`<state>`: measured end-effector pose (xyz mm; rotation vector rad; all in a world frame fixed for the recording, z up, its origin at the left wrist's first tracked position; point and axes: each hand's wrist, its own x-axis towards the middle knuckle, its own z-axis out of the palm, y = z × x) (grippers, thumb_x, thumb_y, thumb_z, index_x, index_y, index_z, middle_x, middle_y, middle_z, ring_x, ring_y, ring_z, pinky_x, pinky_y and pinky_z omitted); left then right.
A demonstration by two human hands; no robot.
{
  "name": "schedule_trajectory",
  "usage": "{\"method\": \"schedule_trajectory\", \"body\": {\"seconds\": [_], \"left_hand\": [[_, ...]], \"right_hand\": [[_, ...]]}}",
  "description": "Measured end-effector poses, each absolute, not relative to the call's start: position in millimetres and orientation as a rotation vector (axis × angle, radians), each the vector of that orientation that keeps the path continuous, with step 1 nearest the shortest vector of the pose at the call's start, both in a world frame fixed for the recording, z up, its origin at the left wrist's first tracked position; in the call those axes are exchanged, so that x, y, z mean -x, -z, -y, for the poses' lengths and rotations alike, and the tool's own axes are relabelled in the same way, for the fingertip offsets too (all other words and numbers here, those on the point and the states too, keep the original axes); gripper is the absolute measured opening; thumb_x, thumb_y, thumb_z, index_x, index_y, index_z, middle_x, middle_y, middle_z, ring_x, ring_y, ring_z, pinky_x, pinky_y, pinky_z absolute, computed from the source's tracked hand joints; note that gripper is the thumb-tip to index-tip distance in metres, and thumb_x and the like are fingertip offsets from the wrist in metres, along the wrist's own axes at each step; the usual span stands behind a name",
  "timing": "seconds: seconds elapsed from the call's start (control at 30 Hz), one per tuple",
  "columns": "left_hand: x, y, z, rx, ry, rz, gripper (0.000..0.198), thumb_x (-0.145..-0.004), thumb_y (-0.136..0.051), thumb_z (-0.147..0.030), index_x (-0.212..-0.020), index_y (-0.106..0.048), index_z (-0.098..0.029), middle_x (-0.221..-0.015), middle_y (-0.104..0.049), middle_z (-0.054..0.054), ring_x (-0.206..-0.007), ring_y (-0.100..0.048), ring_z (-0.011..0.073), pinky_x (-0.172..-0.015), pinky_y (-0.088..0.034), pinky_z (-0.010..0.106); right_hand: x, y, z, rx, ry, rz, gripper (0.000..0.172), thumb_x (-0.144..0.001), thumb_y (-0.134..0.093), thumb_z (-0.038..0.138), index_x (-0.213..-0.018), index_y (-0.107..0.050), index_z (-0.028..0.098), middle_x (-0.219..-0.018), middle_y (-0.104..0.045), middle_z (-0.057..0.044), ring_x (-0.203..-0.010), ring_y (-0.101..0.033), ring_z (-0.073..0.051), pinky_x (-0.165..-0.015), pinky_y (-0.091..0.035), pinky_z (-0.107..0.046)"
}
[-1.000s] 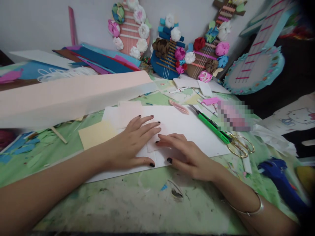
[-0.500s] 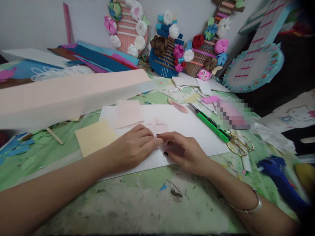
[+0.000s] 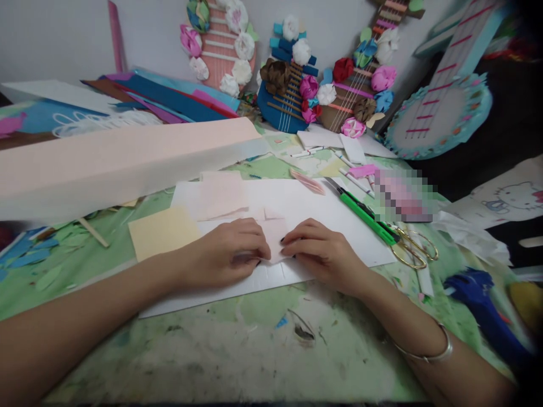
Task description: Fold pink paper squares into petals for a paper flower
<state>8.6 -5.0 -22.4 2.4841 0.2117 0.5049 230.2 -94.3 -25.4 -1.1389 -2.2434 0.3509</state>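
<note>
My left hand (image 3: 227, 254) and my right hand (image 3: 323, 251) are both curled, fingers closed, on the two sides of a small pale pink paper piece (image 3: 274, 234). The piece lies on a white board (image 3: 305, 212) on the green table (image 3: 254, 345). The fingertips of each hand pinch its edges, which partly hides its lower part. A larger pale pink square (image 3: 223, 195) and a yellow square (image 3: 163, 232) lie just to the left.
A long pale pink paper roll (image 3: 119, 161) crosses the left side. A green craft knife (image 3: 367, 217) and gold scissors (image 3: 411, 249) lie to the right. Paper-flower guitars (image 3: 292, 85) lean on the back wall. A blue glue gun (image 3: 479, 294) sits far right.
My left hand went from flat and spread on the paper to curled. Both hands closed on the small pink piece and it now shows between them.
</note>
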Motion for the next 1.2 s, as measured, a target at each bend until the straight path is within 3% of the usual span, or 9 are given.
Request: {"method": "schedule_trajectory", "body": {"seconds": [0.17, 0.43, 0.57, 0.77, 1.07, 1.2], "left_hand": [[-4.2, 17.6, -6.5, -2.401, -0.336, -0.185, 0.02, -0.082, -0.055, -0.008, -0.087, -0.07, -0.021, -0.088, -0.063, 0.001, -0.082, -0.058, 0.012, -0.078, -0.043, 0.024], [-5.6, 17.3, -11.5, -2.366, -0.272, -0.109, 0.028, -0.089, -0.048, -0.008, -0.096, -0.07, -0.023, -0.087, -0.065, 0.001, -0.087, -0.056, 0.013, -0.082, -0.041, 0.024], [-9.4, 19.7, -7.2, -2.339, -0.355, -0.285, 0.016, -0.085, -0.058, -0.013, -0.089, -0.069, -0.022, -0.082, -0.066, -0.001, -0.084, -0.057, 0.0127, -0.077, -0.042, 0.023], [-12.8, 21.4, -2.7, -2.196, -0.35, -0.43, 0.011, -0.082, -0.057, -0.015, -0.085, -0.067, -0.019, -0.081, -0.068, -0.001, -0.072, -0.059, 0.0113, -0.065, -0.044, 0.022], [-13.8, 22.8, -2.4, -2.267, -0.451, -0.367, 0.013, -0.081, -0.059, -0.015, -0.077, -0.071, -0.02, -0.074, -0.069, -0.001, -0.072, -0.06, 0.0117, -0.068, -0.046, 0.024], [-15.0, 22.3, -0.6, -2.253, -0.426, -0.463, 0.01, -0.077, -0.062, -0.013, -0.082, -0.07, -0.019, -0.073, -0.068, -0.001, -0.068, -0.058, 0.0107, -0.061, -0.043, 0.021]], "right_hand": [[-232.2, 21.4, 94.7, 1.094, -0.452, 2.296, 0.025, -0.085, -0.048, 0.003, -0.098, -0.066, 0.015, -0.103, -0.063, -0.009, -0.099, -0.051, -0.018, -0.087, -0.044, -0.034], [-224.3, 22.0, 95.5, 1.119, -0.42, 2.34, 0.031, -0.08, -0.043, -0.004, -0.093, -0.063, 0.015, -0.092, -0.06, -0.007, -0.092, -0.048, -0.019, -0.079, -0.04, -0.035], [-219.2, 23.2, 96.0, 1.123, -0.419, 2.31, 0.029, -0.084, -0.041, -0.001, -0.093, -0.061, 0.017, -0.088, -0.059, -0.005, -0.089, -0.048, -0.018, -0.077, -0.038, -0.033], [-211.8, 22.9, 96.3, 1.309, -0.518, 2.164, 0.018, -0.087, -0.049, 0.006, -0.099, -0.054, 0.019, -0.086, -0.06, -0.001, -0.081, -0.05, -0.014, -0.075, -0.038, -0.028], [-210.5, 21.8, 95.4, 1.286, -0.568, 2.128, 0.015, -0.083, -0.055, 0.006, -0.088, -0.061, 0.019, -0.082, -0.064, 0.0, -0.081, -0.053, -0.014, -0.076, -0.039, -0.028], [-209.6, 22.8, 95.2, 1.357, -0.586, 2.094, 0.011, -0.083, -0.058, 0.01, -0.089, -0.061, 0.018, -0.081, -0.063, 0.0, -0.077, -0.053, -0.013, -0.075, -0.039, -0.028]]}}
